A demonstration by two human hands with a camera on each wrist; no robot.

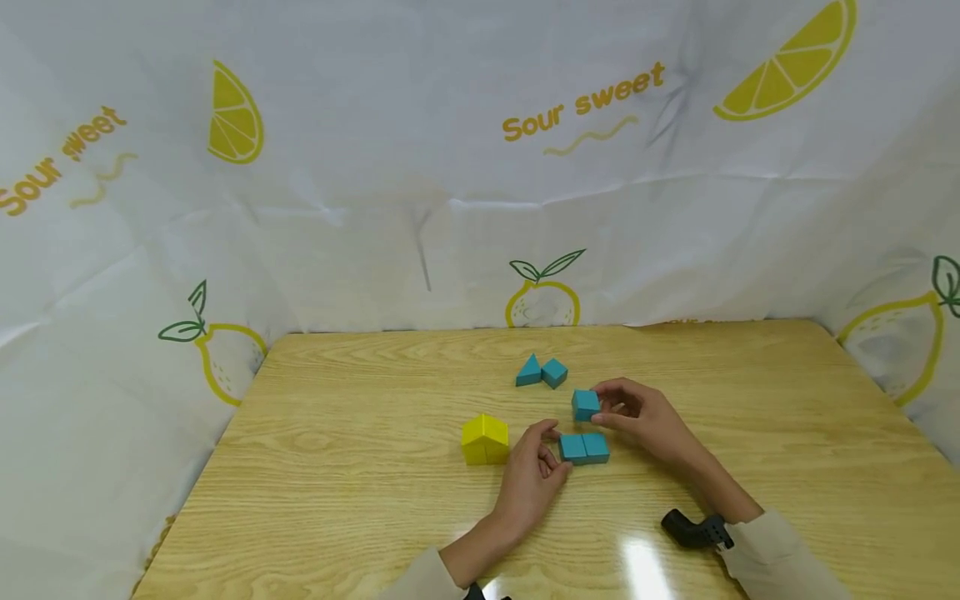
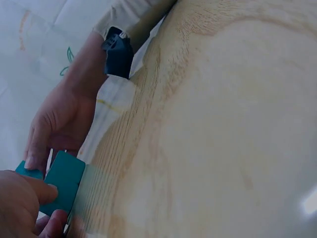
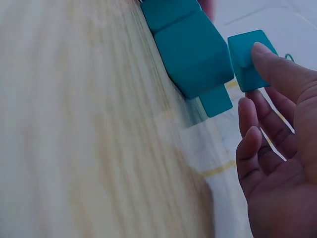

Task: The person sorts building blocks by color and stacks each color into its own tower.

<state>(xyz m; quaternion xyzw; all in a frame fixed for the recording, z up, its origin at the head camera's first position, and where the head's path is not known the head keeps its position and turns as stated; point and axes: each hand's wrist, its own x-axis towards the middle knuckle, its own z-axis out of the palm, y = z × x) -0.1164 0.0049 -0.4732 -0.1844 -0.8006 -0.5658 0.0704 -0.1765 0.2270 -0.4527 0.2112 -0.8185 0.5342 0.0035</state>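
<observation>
Two blue blocks (image 1: pixel 584 448) stand side by side on the table. My left hand (image 1: pixel 527 482) holds the left one of the pair, the thumb at its near corner and a finger at the far corner. Just behind the pair, my right hand (image 1: pixel 637 417) pinches a blue cube (image 1: pixel 587 405) between thumb and fingers. In the right wrist view the thumb lies on the face of this cube (image 3: pixel 250 57), beside the paired blocks (image 3: pixel 193 54). The left wrist view shows a left fingertip over a blue block (image 2: pixel 67 173).
A yellow house-shaped block stack (image 1: pixel 484 442) stands left of my left hand. Farther back are a blue triangular block (image 1: pixel 529 372) and another blue cube (image 1: pixel 554 372). The wooden table (image 1: pixel 337 483) meets a white lemon-print cloth (image 1: pixel 375 167) at the back.
</observation>
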